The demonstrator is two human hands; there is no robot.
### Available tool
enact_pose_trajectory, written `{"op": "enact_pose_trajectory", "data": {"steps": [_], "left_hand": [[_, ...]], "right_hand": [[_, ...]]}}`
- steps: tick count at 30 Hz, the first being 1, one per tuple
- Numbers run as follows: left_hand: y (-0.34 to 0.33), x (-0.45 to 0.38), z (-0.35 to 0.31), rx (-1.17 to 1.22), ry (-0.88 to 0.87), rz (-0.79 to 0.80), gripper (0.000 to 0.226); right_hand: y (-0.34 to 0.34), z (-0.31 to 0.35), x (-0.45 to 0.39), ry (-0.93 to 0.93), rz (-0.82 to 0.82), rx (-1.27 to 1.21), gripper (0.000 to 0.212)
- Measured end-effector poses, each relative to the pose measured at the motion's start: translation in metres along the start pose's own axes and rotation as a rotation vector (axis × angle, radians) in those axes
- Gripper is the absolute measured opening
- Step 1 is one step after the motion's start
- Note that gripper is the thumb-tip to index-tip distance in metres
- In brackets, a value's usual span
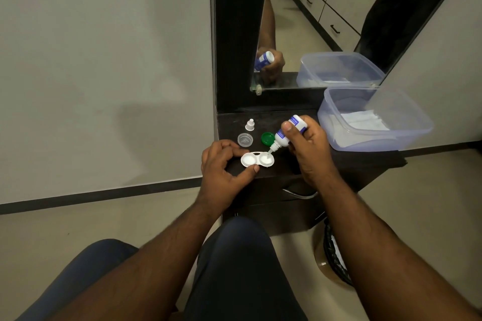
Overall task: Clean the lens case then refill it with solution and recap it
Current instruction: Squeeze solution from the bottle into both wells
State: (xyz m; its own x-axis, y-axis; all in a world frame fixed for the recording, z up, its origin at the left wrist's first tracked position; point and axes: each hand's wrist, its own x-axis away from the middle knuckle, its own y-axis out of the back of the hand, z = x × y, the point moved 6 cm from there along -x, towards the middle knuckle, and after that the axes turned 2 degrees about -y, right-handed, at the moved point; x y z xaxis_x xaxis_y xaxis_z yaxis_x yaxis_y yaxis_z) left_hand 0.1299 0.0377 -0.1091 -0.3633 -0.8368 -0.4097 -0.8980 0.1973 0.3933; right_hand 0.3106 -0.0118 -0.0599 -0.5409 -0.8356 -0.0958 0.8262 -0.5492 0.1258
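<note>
A white lens case (257, 159) with two open wells lies on the dark table (276, 172). My left hand (223, 165) curls round its left end, thumb and fingers steadying it. My right hand (307, 150) grips a small white solution bottle (285, 133) with a blue label, tipped nozzle-down over the right well. Behind the case lie a green cap (267, 137), a clear cap (245, 139) and the bottle's small white cap (250, 125).
A translucent plastic box (375, 120) with white tissues stands at the right of the table. A mirror (326, 21) leans behind, reflecting the box and hand. A drawer handle (300, 193) sits below the table edge; a black woven bin (335, 255) is on the floor.
</note>
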Motion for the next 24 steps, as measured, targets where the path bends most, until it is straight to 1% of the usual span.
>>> {"op": "enact_pose_trajectory", "data": {"steps": [6,9,12,18,24], "left_hand": [[0.0005,-0.0002,-0.0005,0.003,-0.017,-0.014,0.037],[0.0006,-0.0007,-0.0004,0.001,-0.028,-0.019,0.036],[0.0013,-0.0007,-0.0012,0.003,-0.035,-0.024,0.035],[0.0014,0.0,-0.0017,0.002,-0.031,-0.014,0.035],[0.0016,-0.0001,-0.0023,0.004,-0.037,-0.026,0.034]], "right_hand": [[-0.0015,-0.0013,-0.0007,0.007,0.03,0.059,0.013],[-0.0014,-0.0017,-0.0012,0.009,0.034,0.065,0.012],[-0.0017,-0.0003,-0.0009,0.011,0.032,0.051,0.008],[0.0002,-0.0003,-0.0025,-0.018,0.006,-0.04,0.005],[0.0006,-0.0001,-0.0023,-0.027,0.007,-0.041,0.01]]}}
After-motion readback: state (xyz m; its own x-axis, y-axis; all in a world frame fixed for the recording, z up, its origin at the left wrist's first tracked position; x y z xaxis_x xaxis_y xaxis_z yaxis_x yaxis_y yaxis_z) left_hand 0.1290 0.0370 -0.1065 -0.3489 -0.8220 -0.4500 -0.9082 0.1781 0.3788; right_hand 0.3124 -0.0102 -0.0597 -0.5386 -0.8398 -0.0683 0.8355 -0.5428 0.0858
